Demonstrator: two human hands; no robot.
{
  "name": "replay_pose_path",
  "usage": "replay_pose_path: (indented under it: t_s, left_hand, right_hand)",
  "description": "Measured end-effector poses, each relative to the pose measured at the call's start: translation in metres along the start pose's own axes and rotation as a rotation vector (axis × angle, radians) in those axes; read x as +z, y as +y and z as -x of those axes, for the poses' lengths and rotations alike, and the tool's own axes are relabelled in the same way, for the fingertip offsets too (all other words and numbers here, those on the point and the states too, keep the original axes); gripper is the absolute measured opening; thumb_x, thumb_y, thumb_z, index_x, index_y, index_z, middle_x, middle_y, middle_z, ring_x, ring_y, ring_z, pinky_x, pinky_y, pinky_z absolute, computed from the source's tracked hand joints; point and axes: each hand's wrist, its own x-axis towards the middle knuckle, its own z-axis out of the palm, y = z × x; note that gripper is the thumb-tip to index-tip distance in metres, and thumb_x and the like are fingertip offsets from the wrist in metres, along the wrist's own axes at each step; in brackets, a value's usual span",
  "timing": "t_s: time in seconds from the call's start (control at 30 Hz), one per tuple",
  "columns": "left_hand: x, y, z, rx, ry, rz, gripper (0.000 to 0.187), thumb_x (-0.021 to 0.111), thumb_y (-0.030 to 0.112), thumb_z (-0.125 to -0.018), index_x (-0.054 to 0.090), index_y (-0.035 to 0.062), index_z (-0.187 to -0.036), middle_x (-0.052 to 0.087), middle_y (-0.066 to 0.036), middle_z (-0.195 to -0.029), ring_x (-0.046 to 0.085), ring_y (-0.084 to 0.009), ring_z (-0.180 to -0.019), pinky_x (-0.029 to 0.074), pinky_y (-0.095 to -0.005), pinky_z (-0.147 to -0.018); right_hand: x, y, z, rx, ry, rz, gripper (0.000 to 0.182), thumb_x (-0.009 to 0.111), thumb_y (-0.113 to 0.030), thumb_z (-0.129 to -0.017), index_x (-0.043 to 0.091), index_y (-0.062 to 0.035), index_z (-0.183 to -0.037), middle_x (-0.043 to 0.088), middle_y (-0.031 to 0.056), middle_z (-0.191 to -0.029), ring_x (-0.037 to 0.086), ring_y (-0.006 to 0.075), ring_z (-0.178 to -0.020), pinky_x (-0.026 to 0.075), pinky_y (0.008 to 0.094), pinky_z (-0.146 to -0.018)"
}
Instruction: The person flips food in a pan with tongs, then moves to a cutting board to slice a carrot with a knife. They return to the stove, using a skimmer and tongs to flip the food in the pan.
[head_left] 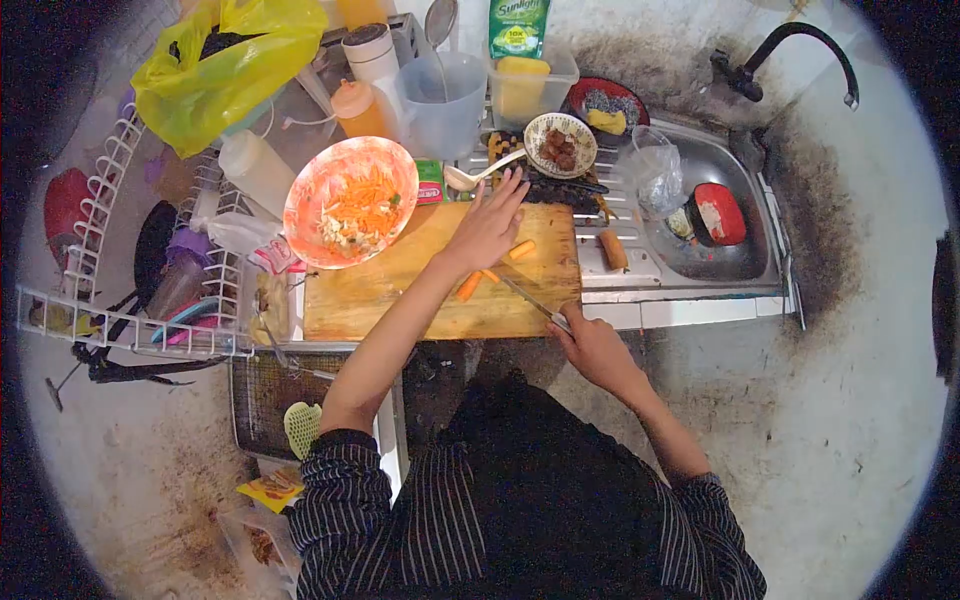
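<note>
The person stood at a bench (pixel 700 312) with a wooden cutting board (pixel 400 295) on it. The left hand (pixel 488 225) lay flat on the far side of the board, with its fingers (pixel 508 190) spread out and reaching toward a white spoon (pixel 478 174). It held nothing. The right hand (pixel 592 345) was at the near right corner of the board. Its fingers were wrapped tight around the handle of a knife (pixel 528 298). The blade pointed up and left, across the board, toward some carrot pieces.

One carrot piece (pixel 468 286) lay just under the left wrist, close to the knife tip. Another carrot piece (pixel 521 250) lay beside the left hand. A third one (pixel 612 250) lay off the board, on the metal part by the sink (pixel 740 255).

A big orange bowl (pixel 350 202) full of cut vegetables sat on the far left corner of the board. A small bowl (pixel 560 145) with brown food stood behind the left hand. A yellow bag (pixel 215 70) sat on the dish rack (pixel 110 250) to the left.
</note>
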Motion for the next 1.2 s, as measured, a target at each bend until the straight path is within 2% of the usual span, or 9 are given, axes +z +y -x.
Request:
replay_pose_path:
  t_s: [0.43, 0.53, 0.63, 0.73, 1.2]
  left_hand:
    - [-0.0004, 0.0009, -0.0007, -0.013, -0.005, 0.017, 0.045, 0.03, 0.018, -0.091, 0.028, -0.0011, -0.131, 0.015, -0.015, -0.142, 0.012, -0.0267, -0.132, 0.005, -0.0474, -0.107]
    - [0.0004, 0.0004, -0.0019, -0.026, 0.006, 0.035, 0.044, 0.031, 0.018, -0.091, 0.028, -0.0011, -0.131, 0.015, -0.015, -0.142, 0.012, -0.0266, -0.133, 0.004, -0.0471, -0.107]
    - [-0.0022, 0.0011, -0.0015, -0.036, 0.002, 0.037, 0.045, 0.031, 0.019, -0.091, 0.028, -0.0007, -0.131, 0.015, -0.014, -0.142, 0.011, -0.0262, -0.133, 0.004, -0.0467, -0.107]
    - [-0.0015, 0.0005, -0.001, -0.038, -0.004, 0.028, 0.045, 0.032, 0.019, -0.091, 0.028, -0.0004, -0.131, 0.015, -0.014, -0.143, 0.01, -0.0256, -0.133, 0.003, -0.0465, -0.107]
    - [0.0016, 0.002, 0.0046, -0.047, -0.04, -0.027, 0.046, 0.032, 0.019, -0.091, 0.027, 0.0005, -0.132, 0.014, -0.013, -0.143, 0.008, -0.0236, -0.133, 0.004, -0.0448, -0.108]
  right_hand:
    - [-0.0042, 0.0029, -0.0062, 0.022, -0.044, 0.024, 0.028, 0.047, -0.03, -0.088, 0.043, -0.0031, -0.094, 0.054, 0.0233, -0.059, 0.055, 0.0426, -0.06, 0.042, 0.0503, -0.053]
    - [-0.0006, 0.0087, -0.0063, 0.018, -0.054, -0.011, 0.031, 0.047, -0.031, -0.087, 0.043, -0.0046, -0.103, 0.055, 0.0243, -0.061, 0.056, 0.0428, -0.062, 0.044, 0.0517, -0.055]
    - [-0.0047, 0.0056, -0.0064, 0.024, -0.071, -0.017, 0.03, 0.047, -0.031, -0.087, 0.043, -0.005, -0.103, 0.056, 0.0246, -0.061, 0.057, 0.0427, -0.062, 0.044, 0.0514, -0.054]
    - [-0.0072, 0.0007, -0.0071, 0.04, -0.06, -0.019, 0.028, 0.048, -0.029, -0.088, 0.041, -0.0025, -0.093, 0.055, 0.0231, -0.061, 0.056, 0.0419, -0.061, 0.042, 0.0504, -0.053]
    - [-0.0043, 0.0031, -0.0083, 0.026, -0.102, -0.027, 0.028, 0.046, -0.03, -0.089, 0.041, -0.0034, -0.095, 0.054, 0.0256, -0.063, 0.054, 0.0446, -0.064, 0.04, 0.0528, -0.056]
